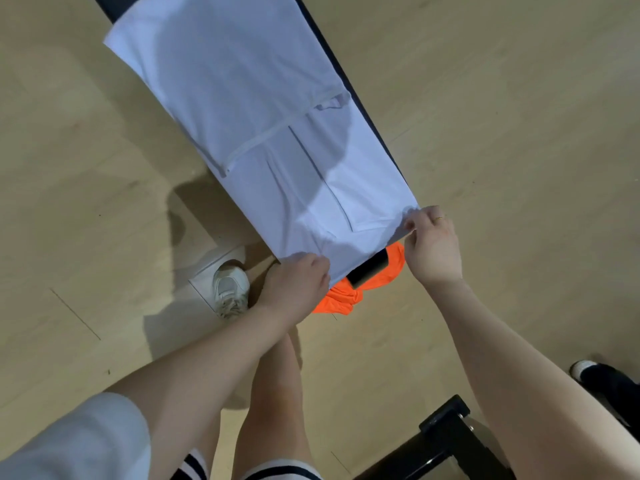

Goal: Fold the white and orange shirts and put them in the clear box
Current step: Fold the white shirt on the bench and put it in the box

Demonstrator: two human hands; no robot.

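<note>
We look down from the head view over a pale wood floor (pixel 502 98). At far left, a white sneaker (pixel 231 289) stands on the floor beside the counter's near end.

The white shirt (pixel 249 116) lies spread flat along a narrow dark counter (pixel 346 77), sleeves folded inward, and covers nearly all of the top. A hem seam crosses it at mid-length.

Left hand (pixel 298 282): its grip is clenched on the near left corner of the white shirt, knuckles up, with fabric bunched under the fingers.

Between the hands, the orange shirt (pixel 346 299) sits crumpled at the near end of the counter, partly under the white shirt's edge. A dark cylindrical end of the counter (pixel 369 271) shows above it.

Right hand (pixel 433 247): its grip pinches the near right corner of the white shirt between thumb and fingertips, a ring on one finger. The corner is lifted slightly off the counter.

Lower right, we note a black frame (pixel 446 434) and a dark shoe (pixel 602 379) on the floor. We see no clear box in the frame.
</note>
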